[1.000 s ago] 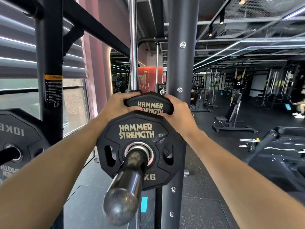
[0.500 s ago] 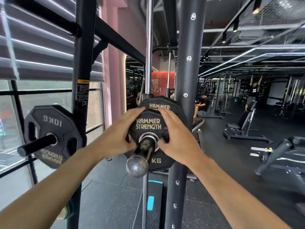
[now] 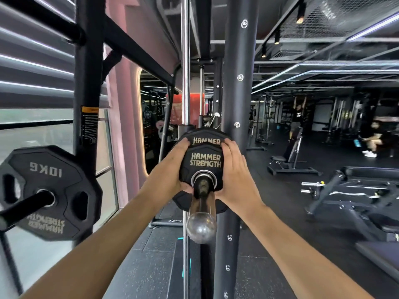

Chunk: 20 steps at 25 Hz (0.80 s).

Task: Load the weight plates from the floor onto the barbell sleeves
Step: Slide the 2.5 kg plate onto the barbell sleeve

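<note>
Plates on the sleeve: two
Plates on the peg: one
Hands: two
People far off: two

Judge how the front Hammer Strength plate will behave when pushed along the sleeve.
Probably rigid and heavy for its size: the front plate looks thick and rubber-coated. Likely slides without tipping: the sleeve runs through its hole, with left hand and right hand flanking it.

small black plate | upright on sleeve | against larger plate

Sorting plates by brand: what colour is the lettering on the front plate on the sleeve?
Pale gold, on the black front plate, best in the head view.
</note>
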Available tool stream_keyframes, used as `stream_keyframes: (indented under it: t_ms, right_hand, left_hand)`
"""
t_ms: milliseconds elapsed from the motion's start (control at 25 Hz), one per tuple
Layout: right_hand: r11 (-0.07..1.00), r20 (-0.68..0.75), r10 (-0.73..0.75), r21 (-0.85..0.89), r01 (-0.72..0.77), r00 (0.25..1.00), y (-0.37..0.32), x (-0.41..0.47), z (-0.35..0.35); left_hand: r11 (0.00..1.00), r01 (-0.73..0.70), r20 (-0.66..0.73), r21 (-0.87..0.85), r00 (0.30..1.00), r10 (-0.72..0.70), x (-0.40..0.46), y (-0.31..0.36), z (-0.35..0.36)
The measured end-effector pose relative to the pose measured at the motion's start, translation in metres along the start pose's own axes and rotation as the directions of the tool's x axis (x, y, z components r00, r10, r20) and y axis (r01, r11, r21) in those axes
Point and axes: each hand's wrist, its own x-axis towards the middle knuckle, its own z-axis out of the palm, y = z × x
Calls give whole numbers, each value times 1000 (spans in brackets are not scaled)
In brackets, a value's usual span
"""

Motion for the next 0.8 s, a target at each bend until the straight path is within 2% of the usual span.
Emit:
stream_keyframes:
  t_ms: [200, 440, 600, 800]
  right_hand:
    - [997, -13, 79, -22, -79, 997, 5, 16, 20]
    - [991, 1, 102, -83, -102, 995, 14, 40, 36]
    - [986, -21, 118, -117, -120, 993, 21, 49, 46]
    - [986, 47, 146, -94, -141, 988, 25, 49, 46]
  left_hand:
    - [992, -87, -11, 94, 996, 89, 32, -22, 13]
    - [997, -26, -15, 66, 1000, 28, 50, -36, 26]
    - [983, 21, -74, 180, 997, -8, 56, -38, 32]
    - [992, -4, -57, 125, 998, 12, 56, -42, 34]
